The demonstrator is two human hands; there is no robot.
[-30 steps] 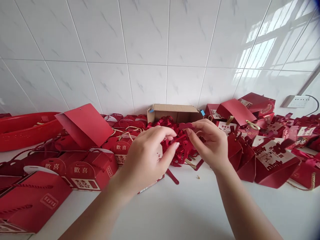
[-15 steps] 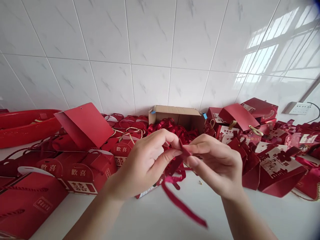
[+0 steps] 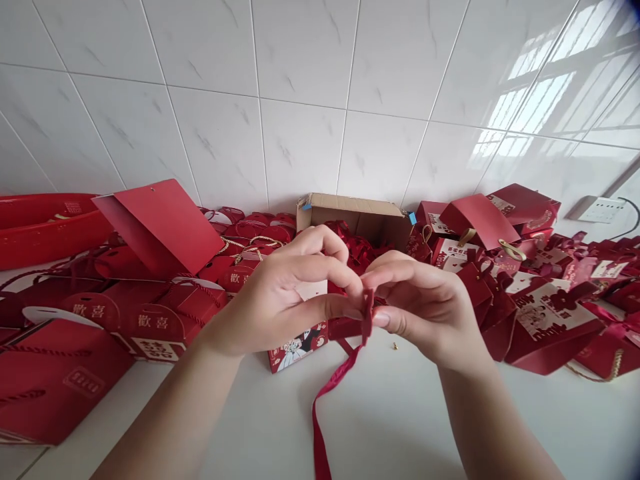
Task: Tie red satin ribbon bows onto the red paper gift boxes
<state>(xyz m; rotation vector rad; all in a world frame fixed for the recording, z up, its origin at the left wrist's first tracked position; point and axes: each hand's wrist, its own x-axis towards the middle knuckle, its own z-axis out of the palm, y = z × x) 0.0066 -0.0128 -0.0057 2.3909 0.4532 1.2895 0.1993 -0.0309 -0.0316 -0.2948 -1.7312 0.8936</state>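
Both hands meet above the white table, pinching a small dark-red tag (image 3: 369,319) seen nearly edge-on. My left hand (image 3: 295,300) grips its left side between thumb and fingers. From the right, my right hand (image 3: 425,310) holds it between thumb and fingertips. A long red satin ribbon (image 3: 320,413) hangs from the tag down past the frame's bottom edge. How the ribbon is fastened to it is hidden by the fingers. Behind my left hand stands a small red box (image 3: 300,348) with a printed picture, partly covered.
An open cardboard box (image 3: 345,205) of red ribbons stands against the tiled wall. Red gift boxes (image 3: 155,327) crowd the left, more red boxes (image 3: 545,320) the right. A red plastic basket (image 3: 50,233) is far left. A tiny gold piece (image 3: 395,346) lies on the table (image 3: 390,413).
The tag has turned edge-on and upright between my fingers. The ribbon tail has swung from lower right to hang down on the left. The view has tilted slightly, and the printed box shows more.
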